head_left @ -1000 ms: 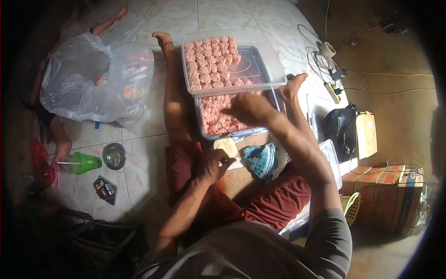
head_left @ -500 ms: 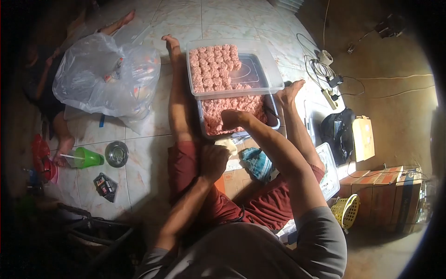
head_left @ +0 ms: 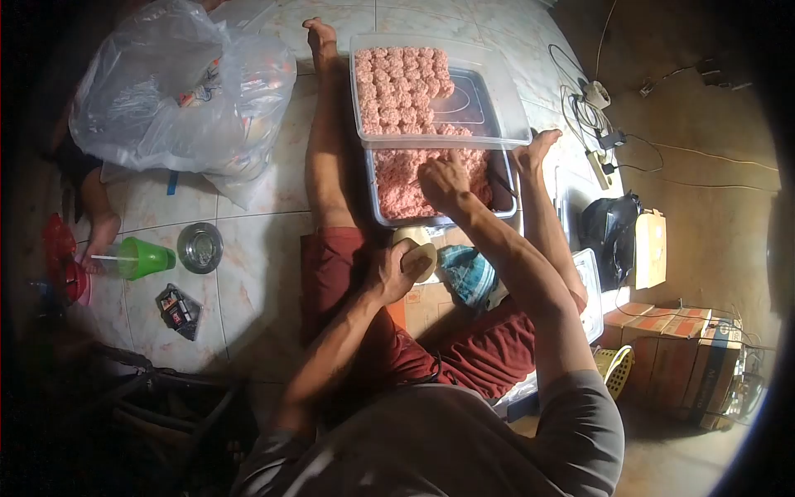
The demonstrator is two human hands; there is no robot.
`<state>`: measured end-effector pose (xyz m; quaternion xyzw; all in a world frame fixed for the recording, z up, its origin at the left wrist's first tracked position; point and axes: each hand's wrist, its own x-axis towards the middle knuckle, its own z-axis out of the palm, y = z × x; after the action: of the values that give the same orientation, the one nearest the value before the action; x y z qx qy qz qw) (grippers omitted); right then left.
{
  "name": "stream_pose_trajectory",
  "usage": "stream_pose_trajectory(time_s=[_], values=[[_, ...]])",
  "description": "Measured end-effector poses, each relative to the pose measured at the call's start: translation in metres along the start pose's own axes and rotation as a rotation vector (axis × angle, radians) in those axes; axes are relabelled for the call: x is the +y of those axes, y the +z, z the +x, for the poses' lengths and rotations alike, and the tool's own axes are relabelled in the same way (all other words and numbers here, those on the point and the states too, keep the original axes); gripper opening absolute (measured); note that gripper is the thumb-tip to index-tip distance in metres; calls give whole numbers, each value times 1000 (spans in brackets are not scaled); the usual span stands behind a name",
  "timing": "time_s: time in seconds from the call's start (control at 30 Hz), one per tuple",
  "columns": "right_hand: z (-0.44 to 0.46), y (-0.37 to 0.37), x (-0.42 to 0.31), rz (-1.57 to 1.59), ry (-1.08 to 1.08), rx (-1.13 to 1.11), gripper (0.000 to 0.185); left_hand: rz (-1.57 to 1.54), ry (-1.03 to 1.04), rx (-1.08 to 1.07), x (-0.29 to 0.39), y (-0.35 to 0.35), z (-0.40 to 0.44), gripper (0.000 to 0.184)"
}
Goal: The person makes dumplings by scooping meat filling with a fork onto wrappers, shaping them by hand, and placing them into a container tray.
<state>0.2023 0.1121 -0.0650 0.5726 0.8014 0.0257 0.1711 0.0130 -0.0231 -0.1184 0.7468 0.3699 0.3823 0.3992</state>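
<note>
My left hand (head_left: pixel 391 275) is closed around a cream-coloured, round, cup-like piece (head_left: pixel 425 260) above my lap; its exact kind is not clear. My right hand (head_left: pixel 445 180) is curled over the lower tub of pink minced mass (head_left: pixel 397 186), its fingertips hidden, so I cannot tell what is in them. Across the far part of that tub sits a clear plastic container (head_left: pixel 523 132) with rows of pink minced balls (head_left: pixel 397 87) at its left and far side. A teal checked cloth (head_left: pixel 469 276) lies between my legs, beside the left hand's piece.
On the left are a large clear plastic bag (head_left: pixel 182 99), a green cup (head_left: pixel 147 258), a round metal dish (head_left: pixel 200 248) and another person's foot (head_left: pixel 101 232). To the right stand a black bag (head_left: pixel 610 240), cardboard boxes (head_left: pixel 671 356) and tangled cables (head_left: pixel 584 112).
My view has shifted, moving the tubs up in the picture. My right hand has moved over the pink mass towards the clear container. The cream piece in my left hand now shows its round opening.
</note>
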Motion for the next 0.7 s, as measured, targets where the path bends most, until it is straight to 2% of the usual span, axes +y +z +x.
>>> stream_pose_trajectory(time_s=[0.03, 0.13, 0.17, 0.23, 0.3, 0.33, 0.4, 0.43, 0.5, 0.57, 0.6, 0.63, 0.7], values=[[0, -1, -2, 2, 0, 0, 17, 1, -1, -2, -6, 3, -3, 40], [2, -6, -3, 203, -265, -78, 12, 47, 91, 107, -5, 4, -4, 42], [2, -12, 10, 266, -249, -106, 14, 54, 126, 102, -2, 1, -3, 43], [0, -8, 15, 145, -143, -25, 14, 60, 155, 98, 0, -1, 1, 44], [-2, 0, 4, 167, -185, -174, 13, -101, 94, -9, -7, 2, -1, 43], [0, -3, 10, 164, -181, -162, 13, -95, 106, -8, -13, 3, 2, 43], [-10, -2, 26, 382, -209, -115, 12, -125, -20, -35, -17, 7, -6, 38], [-11, 1, 36, 485, -221, -86, 12, -123, -15, -34, -4, -2, 1, 38], [-11, 22, 33, 493, -131, -96, 12, -233, -188, -165, 23, -16, 10, 32], [-18, 0, 12, 502, -208, 52, 21, -303, -158, -176, 11, -7, 9, 30], [-19, -16, 10, 376, -195, -8, 20, -380, -150, -186, 8, -5, 4, 28], [-26, -16, 22, 766, -152, -53, 17, -371, -155, -188, 9, -7, -1, 28], [-39, -16, 42, 989, -271, 19, 18, -750, -437, -321, 12, -13, 0, 24]])
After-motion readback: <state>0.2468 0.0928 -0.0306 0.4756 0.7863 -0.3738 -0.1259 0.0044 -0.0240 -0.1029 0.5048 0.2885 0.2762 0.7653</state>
